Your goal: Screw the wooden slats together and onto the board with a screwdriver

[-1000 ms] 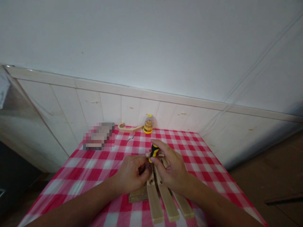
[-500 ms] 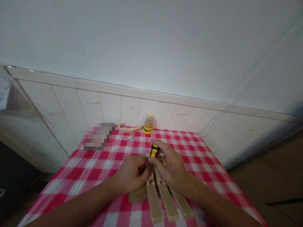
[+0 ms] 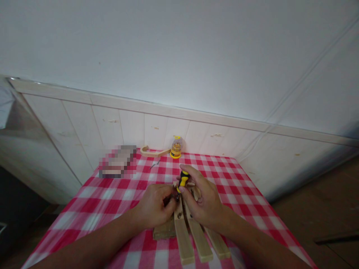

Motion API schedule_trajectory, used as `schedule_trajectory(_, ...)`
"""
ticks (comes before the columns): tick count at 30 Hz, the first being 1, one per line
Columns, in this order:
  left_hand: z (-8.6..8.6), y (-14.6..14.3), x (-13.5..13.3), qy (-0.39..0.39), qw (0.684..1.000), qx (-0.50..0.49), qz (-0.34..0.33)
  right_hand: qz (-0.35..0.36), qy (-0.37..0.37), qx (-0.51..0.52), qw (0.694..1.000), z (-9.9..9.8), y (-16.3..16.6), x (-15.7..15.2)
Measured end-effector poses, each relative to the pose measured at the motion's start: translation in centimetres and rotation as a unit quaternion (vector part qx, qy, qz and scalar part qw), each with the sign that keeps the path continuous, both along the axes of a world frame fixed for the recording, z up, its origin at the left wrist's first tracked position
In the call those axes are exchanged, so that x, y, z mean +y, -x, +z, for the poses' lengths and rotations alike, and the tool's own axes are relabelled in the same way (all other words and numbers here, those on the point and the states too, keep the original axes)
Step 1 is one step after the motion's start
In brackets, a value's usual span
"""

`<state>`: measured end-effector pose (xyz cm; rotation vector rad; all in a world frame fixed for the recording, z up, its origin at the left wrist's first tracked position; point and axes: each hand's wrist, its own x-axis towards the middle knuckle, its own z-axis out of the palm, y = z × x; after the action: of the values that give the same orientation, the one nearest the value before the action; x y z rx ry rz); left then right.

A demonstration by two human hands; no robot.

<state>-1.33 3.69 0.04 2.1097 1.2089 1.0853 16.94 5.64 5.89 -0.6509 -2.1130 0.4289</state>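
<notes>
My right hand [image 3: 203,194] is closed around the handle of a small yellow and black screwdriver [image 3: 184,180], tilted with its tip pointing down and to the left. My left hand [image 3: 157,205] is bent beside the tip, thumb and fingers pinched at the near wooden part; what lies between them is too small to make out. Below both hands lies a wooden piece with several slats [image 3: 184,243] that reach toward me, with dark holes in them. A flat wooden block [image 3: 164,231] sits under its left side.
At the back of the checked tablecloth [image 3: 112,209] stand a clear-domed yellow bit holder [image 3: 175,148] and a curved wooden hook [image 3: 153,153]. A thin metal piece [image 3: 155,164] lies in front of them. A blurred-out rectangular object [image 3: 117,162] is at the back left, near the panelled wall.
The screwdriver handle has turned and tilted slightly to the right in my right hand. My left hand has stayed nearly in place.
</notes>
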Motion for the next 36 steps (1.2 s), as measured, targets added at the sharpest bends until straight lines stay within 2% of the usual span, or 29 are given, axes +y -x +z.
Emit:
schedule_trajectory(14, -0.08, -0.12, -0.1, 0.0, 1.0, -0.002, 0.013, -0.007, -0.022, -0.003, 1.0, 0.18, -0.02, -0.03)
schedule_trajectory(28, 0.03, 0.13, -0.1, -0.004, 1.0, -0.002, -0.003, -0.02, 0.003, 0.007, 1.0, 0.01, 0.04, 0.04)
schedule_trajectory(36, 0.08, 0.04, -0.06, 0.004, 1.0, 0.008, 0.0, -0.029, -0.025, 0.009, 0.999, 0.21, -0.04, 0.25)
